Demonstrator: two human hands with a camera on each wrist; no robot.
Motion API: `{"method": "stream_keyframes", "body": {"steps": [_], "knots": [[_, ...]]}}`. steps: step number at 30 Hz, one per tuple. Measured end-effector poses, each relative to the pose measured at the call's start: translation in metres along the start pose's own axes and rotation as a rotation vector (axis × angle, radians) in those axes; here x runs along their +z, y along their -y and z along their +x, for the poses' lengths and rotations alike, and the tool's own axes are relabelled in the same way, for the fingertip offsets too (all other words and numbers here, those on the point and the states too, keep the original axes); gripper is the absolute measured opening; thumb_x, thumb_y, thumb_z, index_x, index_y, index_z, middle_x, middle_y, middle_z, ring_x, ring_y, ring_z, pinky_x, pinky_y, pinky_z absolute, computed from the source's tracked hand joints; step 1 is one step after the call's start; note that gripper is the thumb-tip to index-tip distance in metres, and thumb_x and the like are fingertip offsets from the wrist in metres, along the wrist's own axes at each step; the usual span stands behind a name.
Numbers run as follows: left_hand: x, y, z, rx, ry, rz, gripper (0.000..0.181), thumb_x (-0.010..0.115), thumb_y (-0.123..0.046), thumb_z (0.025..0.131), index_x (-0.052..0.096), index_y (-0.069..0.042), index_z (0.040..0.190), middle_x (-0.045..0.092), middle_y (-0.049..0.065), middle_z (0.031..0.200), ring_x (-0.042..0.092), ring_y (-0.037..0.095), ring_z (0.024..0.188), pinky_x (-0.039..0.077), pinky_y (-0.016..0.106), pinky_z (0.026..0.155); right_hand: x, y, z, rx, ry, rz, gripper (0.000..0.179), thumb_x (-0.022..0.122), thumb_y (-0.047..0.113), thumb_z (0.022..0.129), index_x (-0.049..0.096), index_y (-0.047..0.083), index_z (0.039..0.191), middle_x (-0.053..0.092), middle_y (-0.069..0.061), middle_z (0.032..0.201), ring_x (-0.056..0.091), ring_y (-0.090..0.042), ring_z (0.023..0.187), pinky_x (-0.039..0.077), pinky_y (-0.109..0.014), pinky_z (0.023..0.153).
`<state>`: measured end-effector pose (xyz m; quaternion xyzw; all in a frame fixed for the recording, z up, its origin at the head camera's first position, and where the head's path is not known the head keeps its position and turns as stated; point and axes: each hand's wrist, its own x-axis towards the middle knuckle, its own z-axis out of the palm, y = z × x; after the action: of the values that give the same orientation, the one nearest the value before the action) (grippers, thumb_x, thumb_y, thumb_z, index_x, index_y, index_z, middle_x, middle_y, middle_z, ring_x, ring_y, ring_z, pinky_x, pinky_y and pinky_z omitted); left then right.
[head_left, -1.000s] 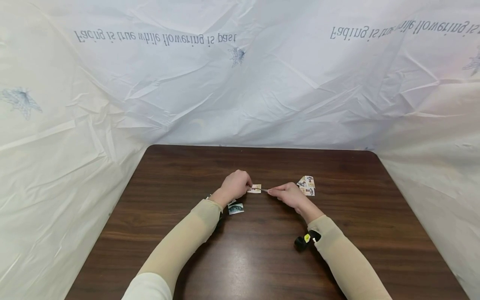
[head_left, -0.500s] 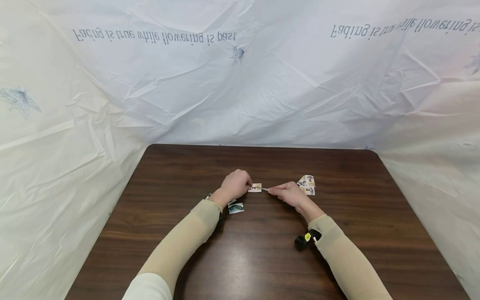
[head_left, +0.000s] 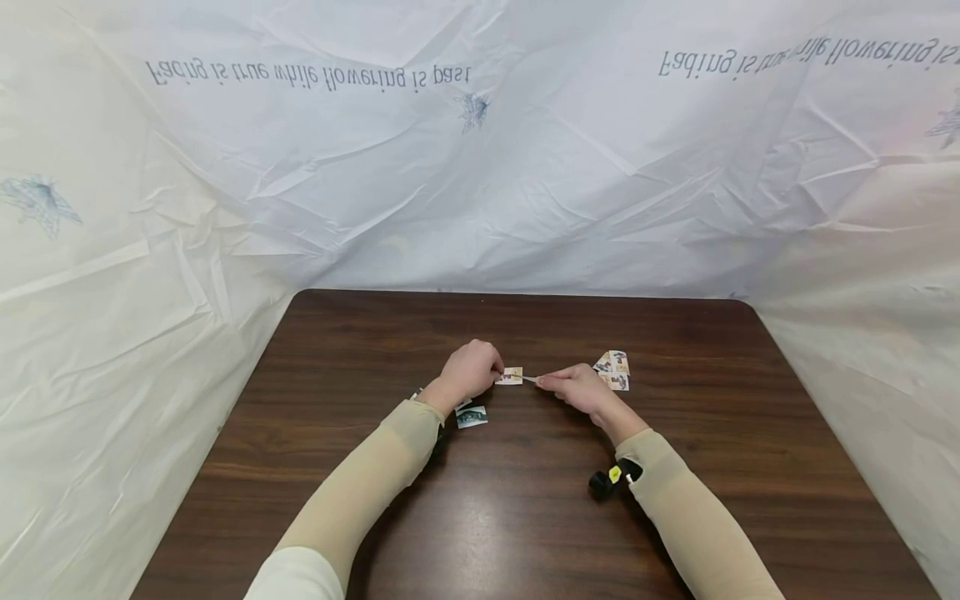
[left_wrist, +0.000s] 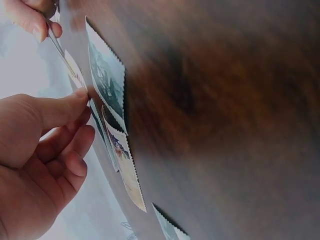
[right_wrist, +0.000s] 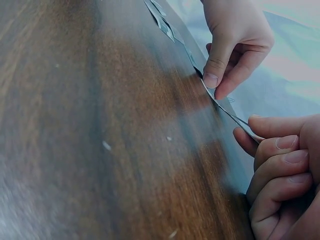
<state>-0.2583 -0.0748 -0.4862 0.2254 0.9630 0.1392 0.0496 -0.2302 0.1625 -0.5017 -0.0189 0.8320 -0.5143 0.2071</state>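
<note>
In the head view my left hand (head_left: 471, 368) pinches the left end of a small pale stamp (head_left: 513, 377) between thumb and forefinger, low over the table. From the right, my right hand (head_left: 581, 387) grips thin metal tweezers (right_wrist: 244, 127), whose tips reach the stamp's other side. Whether the tips clamp its edge or lie over its face, I cannot tell. Beside the left hand, the left wrist view has a green stamp (left_wrist: 107, 75) with toothed edges and a yellowish stamp (left_wrist: 125, 165). Several pale stamps (head_left: 615, 382) lie just beyond the right hand.
The dark wooden table (head_left: 480, 517) spreads around both hands. A green stamp (head_left: 472, 417) lies near the left wrist, others partly hidden by the arm. A black wrist camera (head_left: 602, 485) hangs by the right sleeve. White printed sheeting (head_left: 480, 192) hangs behind the table.
</note>
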Motion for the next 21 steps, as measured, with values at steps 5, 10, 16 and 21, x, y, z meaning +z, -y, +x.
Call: {"method": "stream_keyframes", "body": {"steps": [5, 10, 16, 21], "knots": [[-0.0003, -0.0016, -0.0009, 0.004, -0.005, -0.004, 0.011, 0.07, -0.017, 0.094, 0.081, -0.018, 0.095, 0.073, -0.004, 0.097, 0.067, 0.012, 0.088, 0.055, 0.032, 0.077, -0.0011, 0.0006, -0.0012, 0.011, -0.004, 0.011, 0.038, 0.068, 0.039, 0.094, 0.075, 0.01, 0.117, 0.066, -0.011, 0.127, 0.059, -0.032, 0.121, 0.049, -0.045, 0.095], [0.0002, -0.0027, -0.002, 0.005, -0.011, -0.007, 0.011, 0.07, -0.017, 0.094, 0.081, -0.018, 0.096, 0.074, -0.004, 0.097, 0.067, 0.012, 0.088, 0.055, 0.032, 0.078, -0.0008, -0.0015, -0.0012, 0.011, -0.009, 0.007, 0.039, 0.068, 0.04, 0.094, 0.075, 0.009, 0.117, 0.067, -0.011, 0.126, 0.059, -0.033, 0.119, 0.05, -0.043, 0.092], [-0.0001, -0.0026, -0.0027, 0.01, -0.027, -0.015, 0.011, 0.07, -0.017, 0.094, 0.081, -0.019, 0.095, 0.074, -0.005, 0.095, 0.067, 0.012, 0.086, 0.055, 0.032, 0.077, -0.0023, -0.0018, -0.0029, 0.009, -0.009, 0.019, 0.039, 0.068, 0.039, 0.094, 0.075, 0.01, 0.118, 0.067, -0.011, 0.125, 0.059, -0.034, 0.121, 0.049, -0.045, 0.096], [-0.0005, -0.0021, -0.0026, 0.014, -0.039, -0.036, 0.011, 0.07, -0.018, 0.095, 0.081, -0.02, 0.093, 0.074, -0.006, 0.093, 0.067, 0.011, 0.083, 0.055, 0.031, 0.075, -0.003, -0.0038, -0.0043, 0.007, -0.01, 0.009, 0.04, 0.068, 0.042, 0.093, 0.075, 0.012, 0.119, 0.067, -0.01, 0.126, 0.058, -0.035, 0.121, 0.049, -0.045, 0.095]]}}
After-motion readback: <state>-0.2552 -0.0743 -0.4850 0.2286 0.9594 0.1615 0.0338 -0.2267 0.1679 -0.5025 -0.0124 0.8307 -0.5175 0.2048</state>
